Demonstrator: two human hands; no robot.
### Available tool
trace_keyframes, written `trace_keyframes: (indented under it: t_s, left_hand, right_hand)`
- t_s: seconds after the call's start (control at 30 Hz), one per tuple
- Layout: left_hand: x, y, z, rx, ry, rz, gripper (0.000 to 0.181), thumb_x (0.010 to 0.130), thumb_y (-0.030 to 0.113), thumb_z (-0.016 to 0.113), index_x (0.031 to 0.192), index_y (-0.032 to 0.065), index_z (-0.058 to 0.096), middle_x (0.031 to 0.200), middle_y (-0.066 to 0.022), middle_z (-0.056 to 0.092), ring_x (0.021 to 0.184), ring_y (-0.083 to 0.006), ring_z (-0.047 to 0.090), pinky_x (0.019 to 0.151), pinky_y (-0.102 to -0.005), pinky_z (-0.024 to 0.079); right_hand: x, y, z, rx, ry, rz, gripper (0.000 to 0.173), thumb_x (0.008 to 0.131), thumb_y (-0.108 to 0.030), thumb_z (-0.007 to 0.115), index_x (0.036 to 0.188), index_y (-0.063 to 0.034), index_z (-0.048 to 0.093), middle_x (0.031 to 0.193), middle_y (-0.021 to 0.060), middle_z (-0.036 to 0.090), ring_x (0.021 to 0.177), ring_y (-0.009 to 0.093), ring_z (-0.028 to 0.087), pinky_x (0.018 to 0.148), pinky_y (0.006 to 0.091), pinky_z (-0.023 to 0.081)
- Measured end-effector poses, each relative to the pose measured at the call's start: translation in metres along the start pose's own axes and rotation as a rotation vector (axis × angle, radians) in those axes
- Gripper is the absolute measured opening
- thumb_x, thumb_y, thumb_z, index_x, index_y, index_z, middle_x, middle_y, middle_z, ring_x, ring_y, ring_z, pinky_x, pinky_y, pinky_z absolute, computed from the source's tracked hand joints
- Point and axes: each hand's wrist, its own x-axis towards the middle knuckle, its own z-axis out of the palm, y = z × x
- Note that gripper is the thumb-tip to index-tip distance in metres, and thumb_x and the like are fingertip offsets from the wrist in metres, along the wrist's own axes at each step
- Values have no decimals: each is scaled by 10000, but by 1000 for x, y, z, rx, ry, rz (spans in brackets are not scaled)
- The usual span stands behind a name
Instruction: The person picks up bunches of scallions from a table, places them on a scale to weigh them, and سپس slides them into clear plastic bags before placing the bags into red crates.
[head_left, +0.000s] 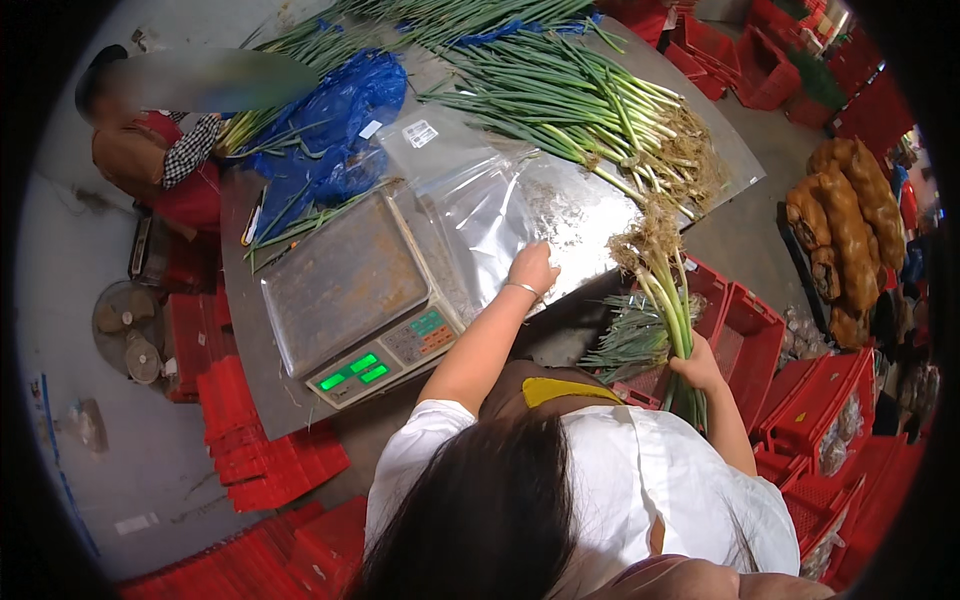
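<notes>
My right hand (694, 365) is closed around a bunch of spring onions (671, 300), with the roots up and the leaves hanging below. At the edge of a stack of clear plastic bags (487, 210) on the metal table, my left hand (534, 270) rests with its fingers curled. Whether it pinches a bag is hidden. Left of the bags stands a weighing scale (352, 281) with a bare platter and lit green digits. A large heap of spring onions (577, 105) lies beyond, its roots towards the right.
Across the table (247, 330), a person (157, 157) handles more spring onions beside blue plastic sheeting (330, 120). Red crates (742, 322) stand below at my right, near packed greens (630, 334). More red crates (240, 435) and a fan (129, 330) are at left. Brown sacks (847, 225) lie at far right.
</notes>
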Motion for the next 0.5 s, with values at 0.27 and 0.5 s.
trace_keyframes:
  t_s: [0.27,0.5]
  left_hand:
    - [13,-5,-7,-221,-357,-259,630,888,576,395,910,20,691,964,-240,649,907,-374,620,827,-468,455]
    - [-1,-59,19,-19,17,22,340,611,281,775,774,24,623,846,-183,606,845,-347,571,749,-432,465]
  right_hand:
    - [-23,4,-4,-208,-1,37,516,650,-212,712,1126,-62,580,946,145,643,845,229,602,799,369,487]
    - [-24,38,15,-255,55,76,507,659,-277,705,1103,-76,564,980,182,651,925,348,625,797,427,487]
